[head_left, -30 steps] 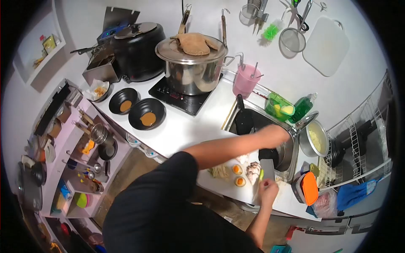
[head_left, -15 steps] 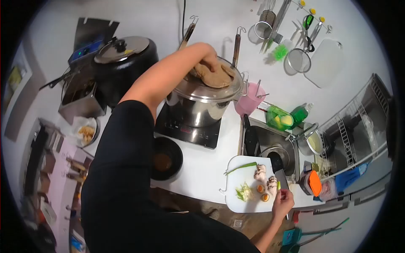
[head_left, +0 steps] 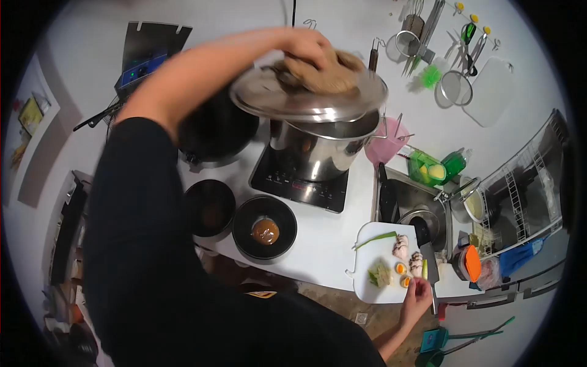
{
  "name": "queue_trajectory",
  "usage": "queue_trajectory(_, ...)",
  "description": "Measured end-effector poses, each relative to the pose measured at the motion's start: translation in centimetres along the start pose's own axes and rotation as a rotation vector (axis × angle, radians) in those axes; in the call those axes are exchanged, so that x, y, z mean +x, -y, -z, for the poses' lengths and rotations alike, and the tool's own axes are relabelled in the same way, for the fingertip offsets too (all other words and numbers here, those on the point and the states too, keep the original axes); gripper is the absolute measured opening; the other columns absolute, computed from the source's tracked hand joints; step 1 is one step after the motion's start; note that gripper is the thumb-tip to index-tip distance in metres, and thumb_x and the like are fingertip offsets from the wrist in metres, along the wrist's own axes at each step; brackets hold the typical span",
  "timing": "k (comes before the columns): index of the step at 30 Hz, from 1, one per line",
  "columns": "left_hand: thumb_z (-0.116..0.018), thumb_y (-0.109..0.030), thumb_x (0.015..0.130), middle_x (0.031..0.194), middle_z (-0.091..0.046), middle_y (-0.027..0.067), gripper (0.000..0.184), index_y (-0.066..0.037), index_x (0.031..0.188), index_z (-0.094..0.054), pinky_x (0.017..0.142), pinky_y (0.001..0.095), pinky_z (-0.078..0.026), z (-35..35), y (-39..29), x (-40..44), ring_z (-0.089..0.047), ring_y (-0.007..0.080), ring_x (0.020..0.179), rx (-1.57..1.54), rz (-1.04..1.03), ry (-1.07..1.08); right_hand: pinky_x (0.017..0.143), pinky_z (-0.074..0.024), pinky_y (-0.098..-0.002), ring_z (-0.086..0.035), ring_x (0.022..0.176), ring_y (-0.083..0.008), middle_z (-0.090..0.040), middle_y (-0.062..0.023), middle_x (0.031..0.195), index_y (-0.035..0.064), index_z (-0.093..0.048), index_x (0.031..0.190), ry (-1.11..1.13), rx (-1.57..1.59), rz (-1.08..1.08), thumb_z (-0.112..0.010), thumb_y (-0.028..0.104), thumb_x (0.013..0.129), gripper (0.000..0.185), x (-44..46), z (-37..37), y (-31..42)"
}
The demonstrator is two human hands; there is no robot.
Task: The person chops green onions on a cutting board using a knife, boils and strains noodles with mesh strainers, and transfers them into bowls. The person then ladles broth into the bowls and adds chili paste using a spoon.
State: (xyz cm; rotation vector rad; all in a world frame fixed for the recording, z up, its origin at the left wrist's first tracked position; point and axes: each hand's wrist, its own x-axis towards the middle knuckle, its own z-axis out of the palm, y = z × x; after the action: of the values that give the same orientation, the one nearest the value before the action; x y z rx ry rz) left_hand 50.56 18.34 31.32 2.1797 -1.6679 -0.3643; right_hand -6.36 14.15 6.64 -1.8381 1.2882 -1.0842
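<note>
We've L hand [head_left: 309,49] clamped on brown cloth [head_left: 336,78] atop round steel lid [head_left: 309,105], tilted over tall steel pot [head_left: 321,150], offset left. R hand [head_left: 418,297], farther, lower right of pot, by white plastic board [head_left: 370,254]: fingers bunched-ish, can't tell if gripping.

The left hand [head_left: 309,49], at the sink a second ago, is now lifting the lid [head_left: 254,98] by the brown cloth [head_left: 330,78]; the lid is tilting off the steel pot [head_left: 318,153], and the pot's mouth is showing.
</note>
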Motion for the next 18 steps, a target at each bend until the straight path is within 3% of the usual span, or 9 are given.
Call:
queue_trajectory(2, -0.069, -0.026, 0.061, 0.087, -0.062, 0.0068, 0.045, -0.008, 0.102, -0.060, 0.070, 0.0304, -0.047, 3.8, 0.7, -3.7, -0.057, 0.0150, 0.080, 0.044, 0.024, -0.071, 0.055, -0.0340, -0.0173, -0.043, 0.062, -0.0033, -0.052, 0.0015, 0.072, -0.0016, -0.057, 0.083, 0.099, 0.080, 0.065, -0.061, 0.006, 0.084, 0.008, 1.6, -1.5, 0.2)
queue_trajectory(4, -0.073, -0.029, 0.067, 0.114, -0.059, 0.0191, 0.056, -0.006, 0.116, -0.057, 0.097, 0.0423, -0.037, 8.4, 2.2, -6.3, -0.059, 0.0207, 0.102, 0.362, 0.151, -0.100, 0.055, -0.0339, -0.0171, -0.043, 0.063, -0.0032, -0.052, 0.0018, 0.072, -0.0017, -0.057, 0.083, 0.131, 0.113, 0.067, -0.061, 0.006, 0.084, 0.008, 2.4, -2.8, 1.1)
queue_trajectory(6, -0.067, -0.026, 0.072, 0.099, -0.064, 0.0190, 0.042, -0.004, 0.108, -0.061, 0.083, 0.0384, -0.046, 10.9, 3.8, -10.2, -0.061, 0.0320, 0.092, 0.526, 0.217, -0.259, 0.055, -0.0339, -0.0169, -0.043, 0.063, -0.0032, -0.051, 0.0021, 0.072, -0.0017, -0.057, 0.084, 0.165, 0.147, 0.085, -0.060, 0.006, 0.085, 0.008, 2.3, -3.4, 1.8)
queue_trajectory(8, -0.070, -0.028, 0.059, 0.085, -0.062, 0.0081, 0.042, -0.008, 0.094, -0.059, 0.069, 0.0324, -0.046, 12.4, 9.5, -11.4, -0.057, 0.0169, 0.078, 0.318, 0.404, -0.331, 0.056, -0.0345, -0.0170, -0.043, 0.062, -0.0032, -0.050, 0.0024, 0.072, -0.0018, -0.057, 0.084, 0.182, 0.183, 0.045, -0.060, 0.005, 0.085, 0.008, 1.4, -4.2, 2.4)
queue_trajectory(13, -0.072, -0.033, 0.056, 0.091, -0.063, 0.0133, 0.045, -0.005, 0.090, -0.060, 0.075, 0.0354, -0.046, 13.7, 21.8, -11.4, -0.058, 0.0246, 0.085, 0.438, 0.494, -0.359, 0.053, -0.0343, -0.0182, -0.042, 0.060, -0.0034, -0.051, 0.0019, 0.070, -0.0024, -0.057, 0.081, 0.156, 0.136, -0.055, -0.059, 0.000, 0.081, 0.004, -4.6, -5.8, 2.5)
queue_trajectory(18, -0.073, -0.033, 0.057, 0.094, -0.063, 0.0128, 0.046, -0.005, 0.090, -0.060, 0.077, 0.0347, -0.046, 13.8, 25.9, -9.7, -0.058, 0.0252, 0.089, 0.293, 0.493, -0.279, 0.048, -0.0322, -0.0194, -0.040, 0.054, -0.0033, -0.049, 0.0035, 0.059, -0.0008, -0.057, 0.073, 0.092, 0.062, -0.242, -0.061, 0.001, 0.078, 0.006, -10.9, -8.3, 3.9)
